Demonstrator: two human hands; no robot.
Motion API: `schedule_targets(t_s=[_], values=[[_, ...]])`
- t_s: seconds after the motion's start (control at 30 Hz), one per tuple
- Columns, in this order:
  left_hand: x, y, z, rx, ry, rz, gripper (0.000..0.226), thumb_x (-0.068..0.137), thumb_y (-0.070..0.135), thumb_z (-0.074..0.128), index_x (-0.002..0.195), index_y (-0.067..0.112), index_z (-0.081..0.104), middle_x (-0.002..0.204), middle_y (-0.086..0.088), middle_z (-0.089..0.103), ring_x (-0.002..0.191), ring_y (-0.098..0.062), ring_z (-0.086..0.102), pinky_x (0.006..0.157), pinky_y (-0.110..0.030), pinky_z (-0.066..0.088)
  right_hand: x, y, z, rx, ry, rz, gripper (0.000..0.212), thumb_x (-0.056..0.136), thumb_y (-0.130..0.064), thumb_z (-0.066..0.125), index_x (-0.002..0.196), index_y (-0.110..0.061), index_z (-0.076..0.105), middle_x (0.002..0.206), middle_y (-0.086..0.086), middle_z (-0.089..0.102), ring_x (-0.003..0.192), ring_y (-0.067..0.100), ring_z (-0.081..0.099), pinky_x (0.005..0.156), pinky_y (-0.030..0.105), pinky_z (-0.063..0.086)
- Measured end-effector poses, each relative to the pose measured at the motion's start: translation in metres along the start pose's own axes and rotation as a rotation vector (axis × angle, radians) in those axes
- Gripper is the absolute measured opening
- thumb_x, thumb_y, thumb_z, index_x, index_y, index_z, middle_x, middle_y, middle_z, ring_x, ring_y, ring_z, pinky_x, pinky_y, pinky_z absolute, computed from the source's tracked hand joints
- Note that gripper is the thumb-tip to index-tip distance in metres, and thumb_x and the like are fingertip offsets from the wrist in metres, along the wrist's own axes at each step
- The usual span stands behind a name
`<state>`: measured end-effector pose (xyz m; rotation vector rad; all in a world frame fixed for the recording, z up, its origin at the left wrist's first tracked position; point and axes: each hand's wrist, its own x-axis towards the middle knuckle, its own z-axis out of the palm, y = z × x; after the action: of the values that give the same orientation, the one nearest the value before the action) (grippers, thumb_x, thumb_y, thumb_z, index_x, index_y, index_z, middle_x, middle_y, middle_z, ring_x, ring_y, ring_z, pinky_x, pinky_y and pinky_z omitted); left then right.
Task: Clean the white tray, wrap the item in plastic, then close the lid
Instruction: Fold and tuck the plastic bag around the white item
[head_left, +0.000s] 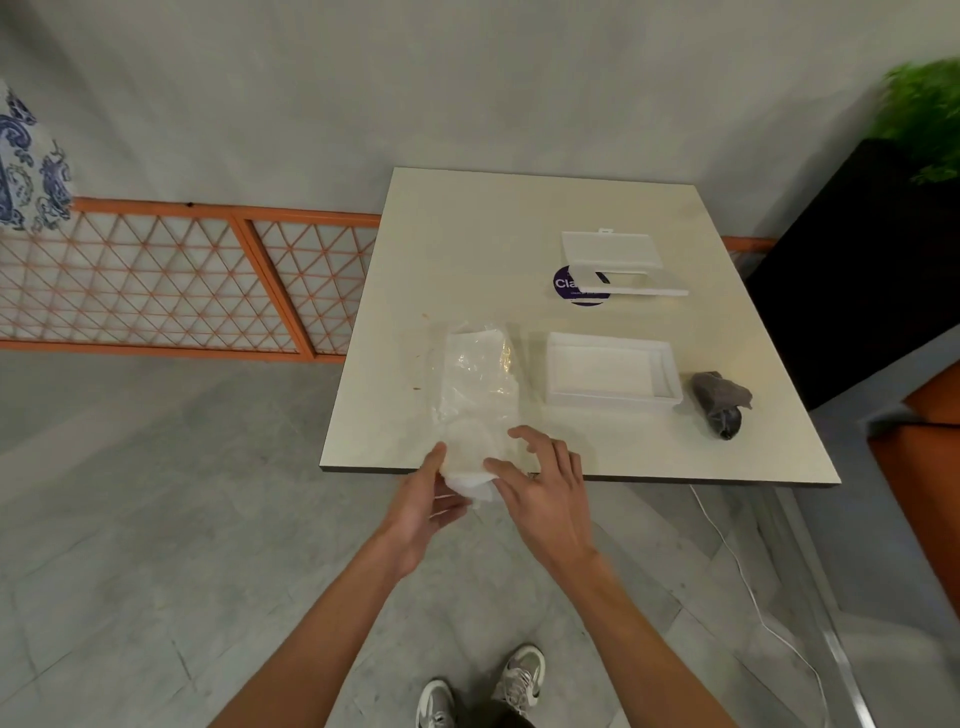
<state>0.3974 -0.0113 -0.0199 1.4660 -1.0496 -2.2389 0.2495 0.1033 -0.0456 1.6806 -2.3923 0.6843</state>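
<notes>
Plastic sheet (478, 374) is lying crumpled on the table (467, 234), with the white item (470, 457) at its near edge. Left hand (423, 501) is cupping the white item, fingers curled beneath. Right hand (545, 480) is spreading relaxed fingers, thumb touching it. White tray (613, 400) is sitting apart, to the right.

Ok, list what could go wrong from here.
1. The white item overhangs the near edge of the cream table; if the left hand loosens its grip, it may drop to the floor.
2. The crinkled clear plastic sheet trails loose across the table and could bunch or unwrap.
</notes>
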Motion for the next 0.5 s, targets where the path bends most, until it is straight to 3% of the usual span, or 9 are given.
schedule_targets(t_s=[0.1, 0.23, 0.4, 0.5], values=[[-0.001, 0.005, 0.003, -0.004, -0.115, 0.018, 0.038, 0.102, 0.047, 0.061, 0.121, 0.019, 0.076, 0.115, -0.007, 0.079, 0.108, -0.024, 0.074, 0.104, -0.04, 0.055, -0.013, -0.007, -0.003, 0.004, -0.002, 0.001, 0.032, 0.088, -0.027, 0.087, 0.116, -0.037, 0.076, 0.144, 0.003, 0.058, 0.11, 0.03, 0.061, 0.088, 0.041, 0.047], [0.004, 0.001, -0.003, 0.084, -0.124, 0.017, 0.035, 0.1, 0.033, 0.068, 0.125, 0.01, 0.074, 0.118, -0.009, 0.078, 0.113, -0.029, 0.074, 0.108, -0.048, 0.053, -0.033, -0.014, -0.006, 0.015, -0.002, -0.027, 0.036, 0.087, -0.026, 0.086, 0.119, -0.038, 0.074, 0.145, 0.003, 0.057, 0.109, 0.031, 0.061, 0.088, 0.041, 0.047], [-0.005, -0.011, -0.004, -0.031, -0.191, -0.051, 0.03, 0.106, 0.022, 0.06, 0.133, 0.008, 0.065, 0.124, -0.015, 0.075, 0.116, -0.036, 0.072, 0.1, -0.051, 0.056, -0.053, -0.026, -0.015, 0.132, -0.047, -0.032, 0.033, 0.088, -0.03, 0.083, 0.118, -0.041, 0.074, 0.144, 0.003, 0.055, 0.112, 0.03, 0.059, 0.09, 0.044, 0.051], [-0.011, -0.016, -0.005, 0.015, -0.193, -0.011, 0.031, 0.107, 0.017, 0.059, 0.137, 0.01, 0.059, 0.125, -0.013, 0.075, 0.114, -0.034, 0.073, 0.09, -0.051, 0.06, -0.061, -0.029, -0.023, 0.213, -0.143, -0.038, 0.035, 0.093, -0.041, 0.076, 0.126, -0.049, 0.072, 0.151, -0.005, 0.047, 0.119, 0.02, 0.054, 0.101, 0.037, 0.046]])
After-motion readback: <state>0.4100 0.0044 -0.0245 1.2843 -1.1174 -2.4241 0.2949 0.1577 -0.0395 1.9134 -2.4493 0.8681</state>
